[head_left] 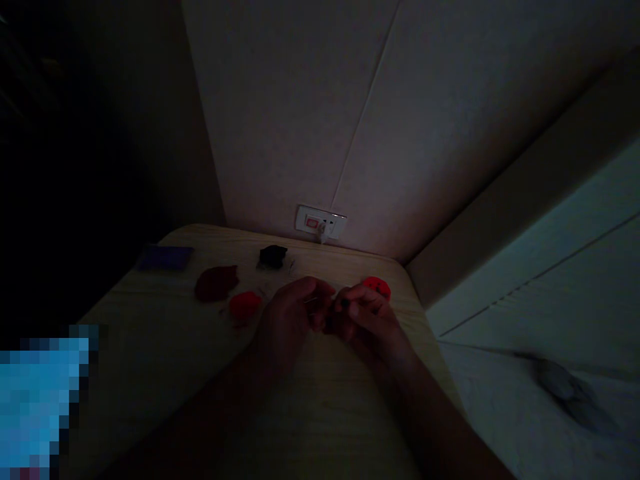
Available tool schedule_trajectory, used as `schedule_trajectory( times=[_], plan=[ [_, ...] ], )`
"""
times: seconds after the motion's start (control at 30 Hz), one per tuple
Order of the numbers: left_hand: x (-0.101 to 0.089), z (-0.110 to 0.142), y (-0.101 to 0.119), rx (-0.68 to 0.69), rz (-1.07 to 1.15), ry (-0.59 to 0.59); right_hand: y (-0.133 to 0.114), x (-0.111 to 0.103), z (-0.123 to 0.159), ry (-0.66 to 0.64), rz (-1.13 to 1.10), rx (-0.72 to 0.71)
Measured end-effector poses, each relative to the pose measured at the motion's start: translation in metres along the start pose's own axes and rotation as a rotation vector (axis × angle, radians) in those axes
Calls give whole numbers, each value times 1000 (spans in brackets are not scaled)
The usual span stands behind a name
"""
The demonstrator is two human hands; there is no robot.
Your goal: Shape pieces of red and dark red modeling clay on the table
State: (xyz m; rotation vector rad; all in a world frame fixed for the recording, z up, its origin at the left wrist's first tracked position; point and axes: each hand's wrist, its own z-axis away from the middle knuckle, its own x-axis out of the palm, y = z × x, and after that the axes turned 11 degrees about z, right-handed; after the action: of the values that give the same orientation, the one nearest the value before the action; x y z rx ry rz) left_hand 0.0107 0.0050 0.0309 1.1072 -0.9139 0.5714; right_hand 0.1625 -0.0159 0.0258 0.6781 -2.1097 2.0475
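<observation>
My right hand (383, 323) is closed, with a small black lump (345, 303) pinched between thumb and forefinger. Just beside it, my left hand (287, 320) has its fingers curled toward the right fingertips; what it holds, if anything, is lost in the dark. Behind the right hand lies a round red piece (379, 287) with dark marks, partly covered by the fingers. To the left of my hands sit a bright red soft lump (244, 305) and a flattened dark red lump (216, 283). Farther back is a larger black lump (273, 255), seemingly on clear wrapping.
The light is very dim. A purple packet (165, 257) lies at the back left of the wooden tabletop (320, 407). Behind the table, a wall socket (320, 222) holds a plug. A pale panel (540, 267) stands to the right, and a blurred grey object (570, 393) lies below it.
</observation>
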Motion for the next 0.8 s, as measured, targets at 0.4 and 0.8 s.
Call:
schedule_trajectory(
  times=[0.4,0.8],
  plan=[
    [0,2,1,-13,-4,16,-1,0,0,-5,18,5],
    [5,4,0,19,-92,-67,-4,2,2,11,22,28]
  ],
)
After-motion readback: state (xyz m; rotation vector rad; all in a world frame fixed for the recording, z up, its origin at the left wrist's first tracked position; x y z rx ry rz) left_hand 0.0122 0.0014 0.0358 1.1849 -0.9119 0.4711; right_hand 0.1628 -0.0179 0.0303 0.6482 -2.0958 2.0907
